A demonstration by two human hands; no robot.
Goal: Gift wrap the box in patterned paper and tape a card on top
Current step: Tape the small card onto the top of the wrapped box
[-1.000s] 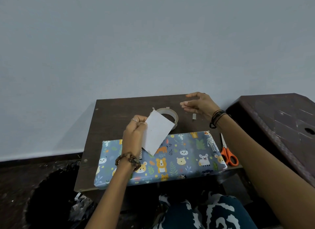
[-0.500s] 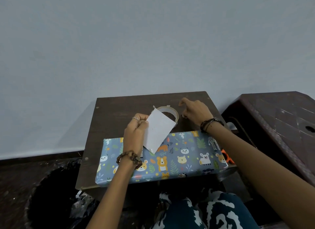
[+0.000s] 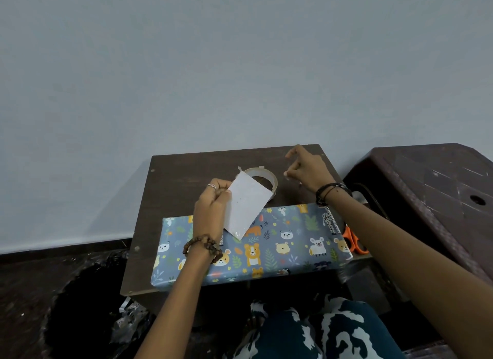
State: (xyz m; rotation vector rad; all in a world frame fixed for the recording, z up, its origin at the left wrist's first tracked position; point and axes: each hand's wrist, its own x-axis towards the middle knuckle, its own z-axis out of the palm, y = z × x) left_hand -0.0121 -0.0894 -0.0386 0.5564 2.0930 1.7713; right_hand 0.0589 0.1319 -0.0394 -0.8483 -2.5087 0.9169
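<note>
- A black bin [image 3: 80,310] stands on the floor at the far left, below the desk [image 3: 186,177] edge.
- The left hand [image 3: 212,211] is raised over the left part of the wrapped box [image 3: 266,246], forearm rising from the bottom of the view, a bead bracelet at the wrist and a ring on one finger.
- Its fingers are curled and pinch the left edge of a white card [image 3: 246,206], which is held tilted, its lower corner pointing down at the box top.
- The box, covered in blue animal-print paper, lies along the near edge of the dark desk.
- A tape roll [image 3: 262,178] sits on the desk just behind the card, partly hidden by it.
- The right hand [image 3: 306,169] hovers over the desk right of the tape roll, fingers bent and spread; whether they pinch anything cannot be told.
- Orange-handled scissors [image 3: 354,241] lie at the box's right end, under the right forearm.
- A dark stool [image 3: 440,177] stands at the far right.
</note>
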